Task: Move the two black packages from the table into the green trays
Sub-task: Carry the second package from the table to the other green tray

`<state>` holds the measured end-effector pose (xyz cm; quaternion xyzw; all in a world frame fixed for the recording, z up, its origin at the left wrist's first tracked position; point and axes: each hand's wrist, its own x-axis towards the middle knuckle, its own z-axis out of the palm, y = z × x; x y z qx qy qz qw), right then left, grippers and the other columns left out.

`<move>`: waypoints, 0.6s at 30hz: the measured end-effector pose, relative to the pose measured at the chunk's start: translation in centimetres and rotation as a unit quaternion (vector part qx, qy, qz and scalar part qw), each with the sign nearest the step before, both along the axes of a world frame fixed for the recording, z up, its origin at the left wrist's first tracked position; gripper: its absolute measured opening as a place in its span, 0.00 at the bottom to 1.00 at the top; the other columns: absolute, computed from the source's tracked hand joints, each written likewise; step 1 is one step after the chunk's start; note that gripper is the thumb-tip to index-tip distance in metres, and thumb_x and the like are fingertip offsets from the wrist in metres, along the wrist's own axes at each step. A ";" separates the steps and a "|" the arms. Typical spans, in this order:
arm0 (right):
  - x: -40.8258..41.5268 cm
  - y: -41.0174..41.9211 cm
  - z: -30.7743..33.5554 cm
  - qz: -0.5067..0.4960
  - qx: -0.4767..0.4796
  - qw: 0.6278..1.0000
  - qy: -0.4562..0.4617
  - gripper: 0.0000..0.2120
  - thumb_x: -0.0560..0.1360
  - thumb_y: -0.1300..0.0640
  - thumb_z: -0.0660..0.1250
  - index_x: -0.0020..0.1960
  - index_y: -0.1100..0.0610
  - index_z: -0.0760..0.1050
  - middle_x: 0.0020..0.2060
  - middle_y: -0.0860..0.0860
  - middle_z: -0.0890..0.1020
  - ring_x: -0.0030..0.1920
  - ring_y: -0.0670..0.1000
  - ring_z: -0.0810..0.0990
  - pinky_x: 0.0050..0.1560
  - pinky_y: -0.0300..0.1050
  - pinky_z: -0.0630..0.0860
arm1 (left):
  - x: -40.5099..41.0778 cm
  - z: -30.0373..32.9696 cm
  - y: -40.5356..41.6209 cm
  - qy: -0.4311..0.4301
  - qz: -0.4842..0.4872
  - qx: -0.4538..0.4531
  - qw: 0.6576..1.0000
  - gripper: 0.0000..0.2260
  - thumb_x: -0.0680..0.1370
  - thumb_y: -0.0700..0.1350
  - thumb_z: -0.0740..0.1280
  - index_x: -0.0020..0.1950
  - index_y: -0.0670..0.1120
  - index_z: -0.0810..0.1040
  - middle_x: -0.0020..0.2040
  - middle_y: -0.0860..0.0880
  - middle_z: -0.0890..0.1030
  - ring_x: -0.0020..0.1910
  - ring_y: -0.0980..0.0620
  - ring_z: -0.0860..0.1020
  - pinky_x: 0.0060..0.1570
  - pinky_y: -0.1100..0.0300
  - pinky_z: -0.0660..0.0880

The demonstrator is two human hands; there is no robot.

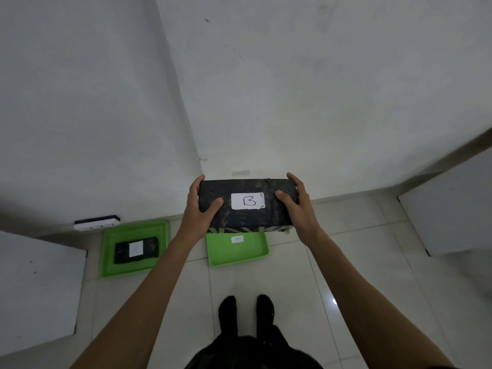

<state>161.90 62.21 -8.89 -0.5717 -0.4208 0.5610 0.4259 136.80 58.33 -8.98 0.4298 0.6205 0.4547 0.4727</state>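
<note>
Black package B (pixel 247 203) gripped between both hands (pixel 198 209) (pixel 295 206).

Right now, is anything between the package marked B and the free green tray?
Nothing visible. The B package, gripped at its ends by the left hand and right hand, is above the empty tray; only a small white label lies inside it.

1. Dim, flat indoor light; walls (pixel 292 75) read grey.
2. Small glare spot on floor (pixel 334 301).
3. Wide-angle bending at edges.
4. Left edge smeared, soft; centre sharp.
</note>
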 end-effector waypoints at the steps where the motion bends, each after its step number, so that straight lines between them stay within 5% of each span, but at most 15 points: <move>1: 0.2 0.9 -0.5 0.009 -0.004 1.000 -0.001 0.25 0.79 0.57 0.71 0.73 0.43 0.70 0.60 0.49 0.81 0.60 0.50 0.82 0.54 0.40 0.81 | 0.3 -0.5 0.6 0.005 0.007 -0.004 1.000 0.30 0.77 0.44 0.69 0.76 0.54 0.59 0.70 0.48 0.70 0.65 0.48 0.75 0.61 0.45 0.77; 4: 0.7 3.7 -2.6 0.038 -0.016 0.999 -0.010 0.28 0.80 0.58 0.70 0.77 0.46 0.67 0.66 0.55 0.79 0.63 0.52 0.81 0.51 0.36 0.81 | 0.8 -2.6 2.1 0.016 0.028 -0.019 0.999 0.31 0.77 0.45 0.69 0.76 0.56 0.59 0.70 0.48 0.69 0.65 0.49 0.74 0.61 0.46 0.77; 9: 0.1 7.2 -9.9 0.069 -0.044 0.995 -0.059 0.32 0.80 0.55 0.71 0.81 0.47 0.63 0.67 0.55 0.75 0.68 0.56 0.76 0.68 0.50 0.77 | 0.5 -10.1 4.4 0.060 0.054 -0.061 0.995 0.34 0.76 0.49 0.70 0.77 0.57 0.57 0.67 0.52 0.68 0.63 0.56 0.72 0.65 0.53 0.73; 12: -0.7 8.7 -18.2 0.067 -0.057 0.993 -0.075 0.32 0.80 0.54 0.71 0.80 0.45 0.63 0.68 0.51 0.75 0.69 0.52 0.77 0.67 0.48 0.77 | -0.3 -18.7 6.0 0.066 0.057 -0.073 0.993 0.34 0.75 0.51 0.70 0.77 0.60 0.57 0.70 0.52 0.68 0.65 0.55 0.72 0.64 0.52 0.74; 18: -1.8 9.1 -38.9 0.068 -0.070 0.988 -0.117 0.32 0.79 0.49 0.70 0.79 0.38 0.61 0.69 0.52 0.73 0.68 0.53 0.76 0.71 0.59 0.74 | -1.5 -39.2 7.0 0.061 0.060 -0.090 0.992 0.35 0.75 0.52 0.70 0.77 0.62 0.56 0.64 0.56 0.69 0.60 0.65 0.75 0.52 0.63 0.80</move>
